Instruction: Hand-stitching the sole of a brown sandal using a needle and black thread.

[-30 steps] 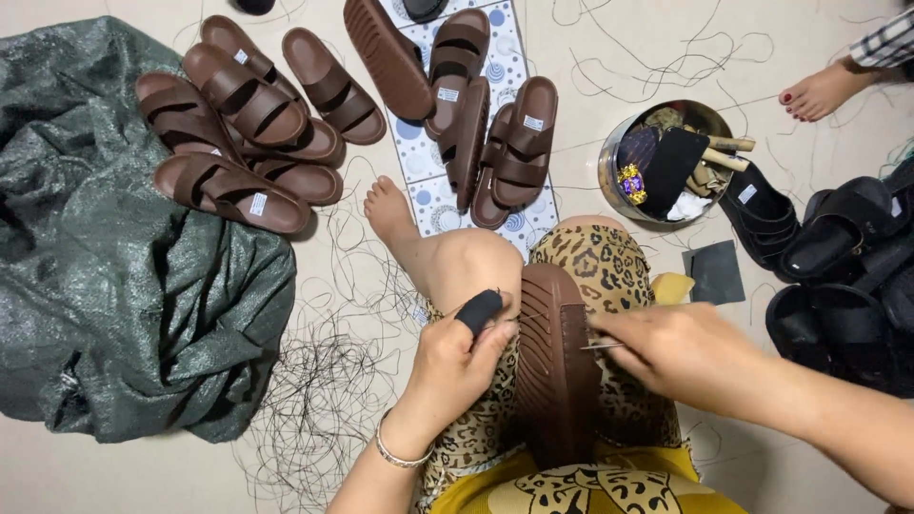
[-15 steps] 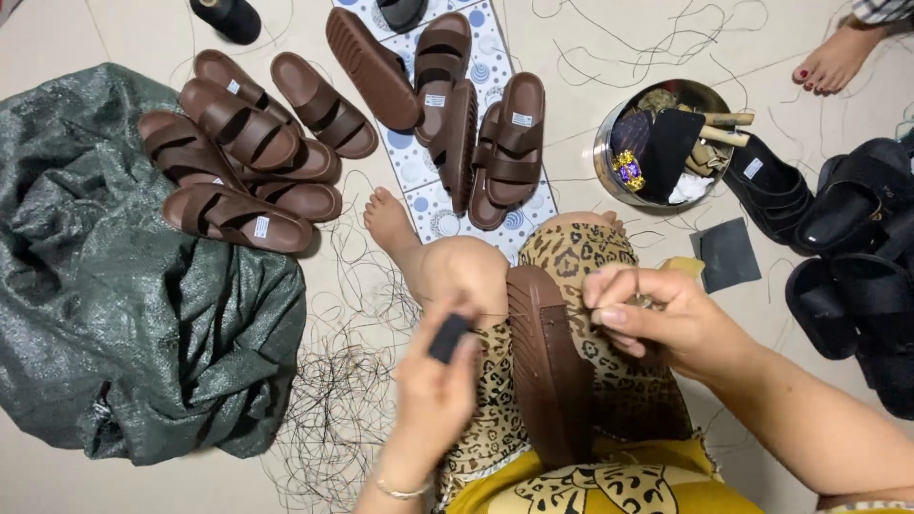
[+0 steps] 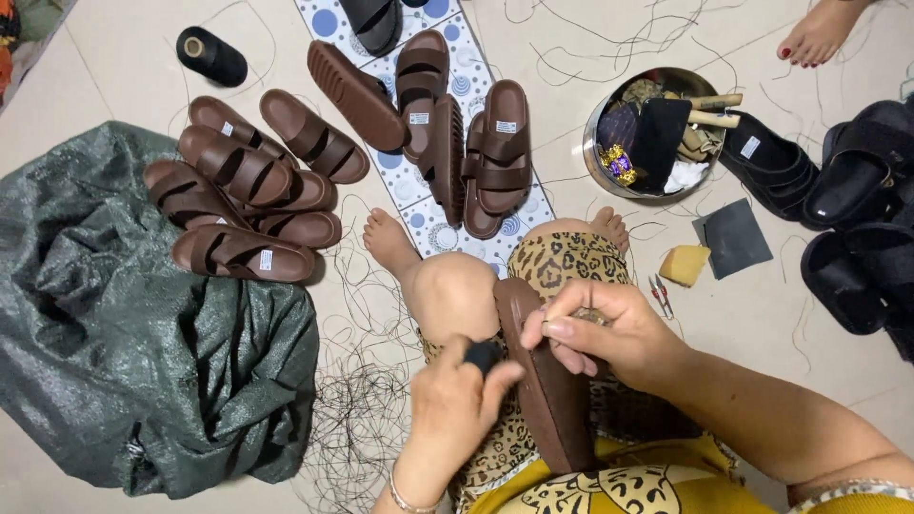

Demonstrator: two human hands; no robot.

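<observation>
Sandal (image 3: 547, 390): brown, lies sole-up along your lap, between both hands.
Left grip (image 3: 457, 405): your fingers clamp a small black tool (image 3: 483, 355) beside the sandal's edge.
Right grip (image 3: 600, 333): your fingertips pinch together at its upper rim.

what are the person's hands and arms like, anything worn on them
Both arms are bare, with no gloves. The left hand has a thin silver bracelet at the wrist. The right hand shows no ring; a patterned cuff edge sits near the upper arm.

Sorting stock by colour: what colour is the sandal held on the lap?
Brown, like the pile on the floor. The sandal shows clearly in the head view.
</observation>
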